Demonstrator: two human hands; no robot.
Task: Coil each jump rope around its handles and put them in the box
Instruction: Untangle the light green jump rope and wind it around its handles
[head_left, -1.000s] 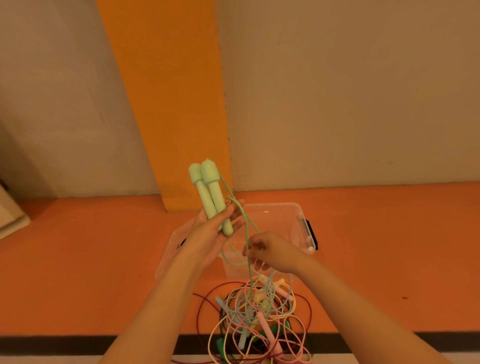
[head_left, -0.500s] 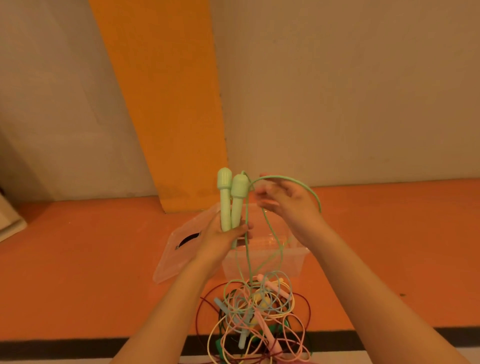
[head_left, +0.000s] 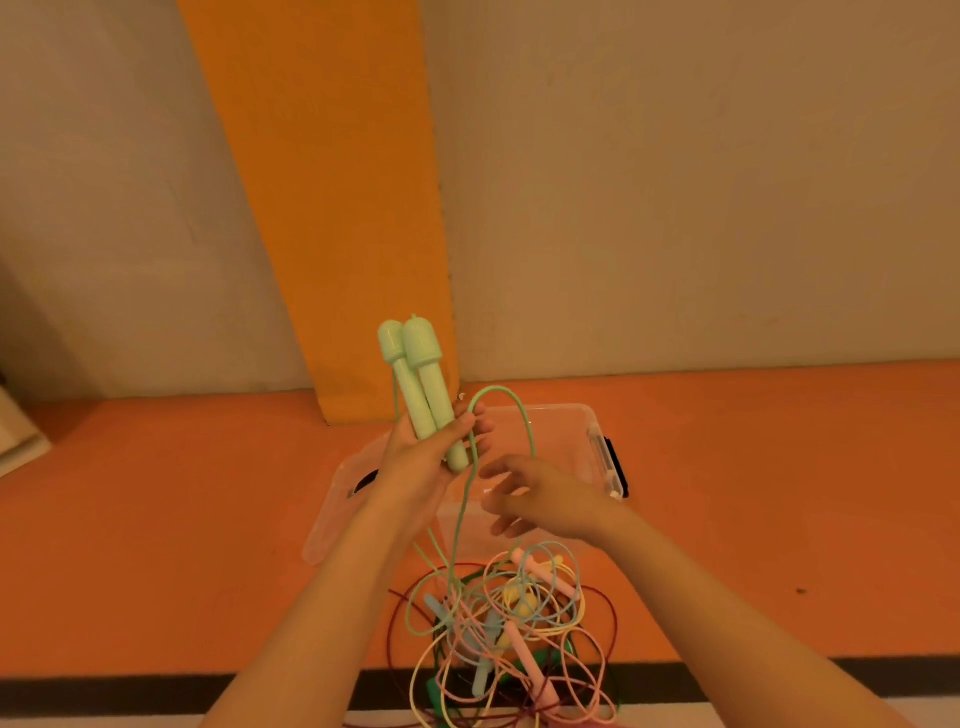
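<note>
My left hand (head_left: 423, 457) grips the two mint-green handles (head_left: 415, 384) of a jump rope, held upright side by side above the box. Its green cord (head_left: 511, 410) arcs over my left fingers in a loop and hangs down into the pile. My right hand (head_left: 545, 496) hovers just right of the cord, fingers spread and relaxed, holding nothing. The clear plastic box (head_left: 587, 431) sits on the orange surface behind my hands. A tangle of other jump ropes (head_left: 514, 629), pink, yellow, blue and dark red, lies in front of the box.
The box's clear lid (head_left: 337, 499) lies tilted at its left side. An orange pillar (head_left: 332, 208) and a beige wall rise behind the orange surface (head_left: 156, 519). A black strip (head_left: 104, 691) runs along the near edge.
My right hand dropped from beside the handle tops to below them and let go of the cord. A loop now lies over my left fingers. The handles tilted slightly left.
</note>
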